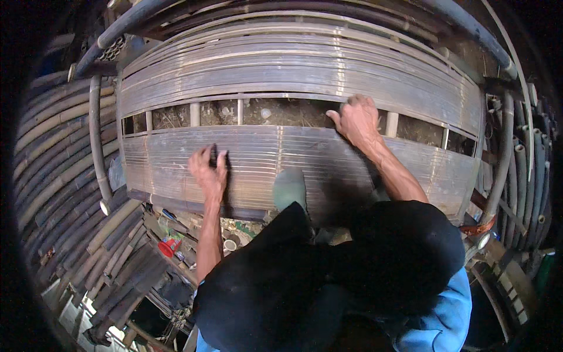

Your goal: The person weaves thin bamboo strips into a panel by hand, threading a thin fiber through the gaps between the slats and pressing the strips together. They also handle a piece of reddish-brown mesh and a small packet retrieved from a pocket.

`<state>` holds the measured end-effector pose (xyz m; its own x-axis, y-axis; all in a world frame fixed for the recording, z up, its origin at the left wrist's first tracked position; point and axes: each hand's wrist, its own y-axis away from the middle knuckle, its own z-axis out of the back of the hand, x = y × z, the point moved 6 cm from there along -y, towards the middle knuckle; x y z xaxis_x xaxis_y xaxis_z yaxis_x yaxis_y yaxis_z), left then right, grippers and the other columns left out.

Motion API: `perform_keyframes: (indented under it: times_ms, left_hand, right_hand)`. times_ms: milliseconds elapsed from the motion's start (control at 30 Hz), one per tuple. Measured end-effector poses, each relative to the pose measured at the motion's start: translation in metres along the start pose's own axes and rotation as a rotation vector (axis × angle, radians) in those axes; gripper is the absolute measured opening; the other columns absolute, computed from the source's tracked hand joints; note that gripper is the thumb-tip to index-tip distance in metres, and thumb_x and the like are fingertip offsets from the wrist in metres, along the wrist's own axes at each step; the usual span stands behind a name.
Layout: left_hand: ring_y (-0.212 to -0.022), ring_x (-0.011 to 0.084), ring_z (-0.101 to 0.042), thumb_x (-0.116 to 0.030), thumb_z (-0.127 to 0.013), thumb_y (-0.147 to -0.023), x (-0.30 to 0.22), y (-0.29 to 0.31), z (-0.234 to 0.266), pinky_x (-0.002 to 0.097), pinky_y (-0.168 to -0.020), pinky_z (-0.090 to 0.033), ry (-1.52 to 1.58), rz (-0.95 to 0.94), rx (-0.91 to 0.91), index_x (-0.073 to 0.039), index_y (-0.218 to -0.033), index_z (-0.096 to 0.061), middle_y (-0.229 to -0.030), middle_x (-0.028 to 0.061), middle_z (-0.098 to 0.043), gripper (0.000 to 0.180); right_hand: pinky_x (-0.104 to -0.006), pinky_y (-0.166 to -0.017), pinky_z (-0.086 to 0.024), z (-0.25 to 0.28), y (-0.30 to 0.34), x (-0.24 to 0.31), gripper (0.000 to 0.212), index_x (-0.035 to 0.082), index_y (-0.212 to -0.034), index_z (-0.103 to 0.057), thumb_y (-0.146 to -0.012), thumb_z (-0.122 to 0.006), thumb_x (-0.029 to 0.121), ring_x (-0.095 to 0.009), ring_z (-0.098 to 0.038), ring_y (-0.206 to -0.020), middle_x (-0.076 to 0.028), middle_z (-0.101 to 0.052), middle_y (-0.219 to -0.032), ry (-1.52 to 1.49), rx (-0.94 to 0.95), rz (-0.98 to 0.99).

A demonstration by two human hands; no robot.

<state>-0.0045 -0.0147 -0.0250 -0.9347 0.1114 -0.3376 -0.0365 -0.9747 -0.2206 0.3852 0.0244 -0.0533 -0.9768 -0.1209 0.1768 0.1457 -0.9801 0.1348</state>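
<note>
Currently the work is on the wide grey panel of flat split-bamboo slats [293,158], which lies across a frame directly ahead of me, above my knees. I judge the step in hand to be seating a slat at the open gap [264,111] that divides the near band from the far band [293,64].

My right hand [358,120] rests at the gap's near edge, fingers curled over the slat end and pressing, holding nothing loose. My left hand [208,167] is pinched around a small dark object [214,156] on the near band; its kind cannot be determined.

The next move calls for even pressure along the slat edge.

Clearance: stacked round bamboo poles [64,176] crowd the left; curved poles [516,176] border the right. Free room exists mainly above the panel.
</note>
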Motion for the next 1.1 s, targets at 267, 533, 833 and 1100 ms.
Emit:
perform_keyframes:
  times_ms: [267, 533, 833, 1100]
  left_hand:
    - [-0.108, 0.0338, -0.056, -0.014, -0.068, -0.089, 0.009, -0.006, -0.041, 0.0481, -0.092, -0.041, 0.081, -0.124, -0.021, -0.002, -0.102, -0.066, -0.107, 0.0151, -0.062, 0.018]
    - [-0.099, 0.036, -0.053, -0.007, -0.055, -0.093, -0.002, -0.029, -0.052, 0.0477, -0.084, -0.041, -0.393, -0.144, 0.308, -0.001, -0.094, -0.054, -0.101, 0.0207, -0.056, 0.006]
    - [-0.086, 0.0407, -0.055, -0.006, -0.062, -0.088, 0.005, -0.002, -0.021, 0.0509, -0.076, -0.045, 0.154, 0.053, 0.036, 0.002, -0.088, -0.058, -0.087, 0.0214, -0.058, 0.009]
    - [-0.087, 0.0517, -0.061, -0.018, -0.052, -0.096, 0.034, 0.017, -0.041, 0.0568, -0.078, -0.049, -0.08, 0.388, 0.258, 0.003, -0.099, -0.057, -0.088, 0.0292, -0.066, 0.022]
  right_hand:
    - [-0.0483, -0.075, -0.05, 0.014, -0.015, 0.024, 0.053, -0.001, -0.073, -0.074, -0.088, -0.065, 0.049, -0.037, -0.066, -0.084, -0.024, -0.069, -0.084, -0.046, 0.142, -0.172]
    - [-0.0498, -0.086, -0.052, -0.039, -0.043, 0.135, 0.046, 0.005, -0.116, -0.067, -0.092, -0.064, 0.044, -0.044, -0.065, -0.1, -0.023, -0.067, -0.114, -0.623, 0.176, 0.07]
    - [-0.0519, -0.078, -0.054, -0.08, -0.05, 0.143, 0.045, 0.011, -0.096, -0.078, -0.094, -0.057, 0.051, -0.046, -0.067, -0.08, -0.024, -0.07, -0.081, -0.667, 0.28, -0.037]
    - [-0.0553, -0.084, -0.053, -0.066, -0.042, 0.158, 0.042, 0.015, -0.1, -0.078, -0.096, -0.052, 0.048, -0.047, -0.067, -0.09, -0.022, -0.072, -0.097, -0.631, 0.316, 0.0]
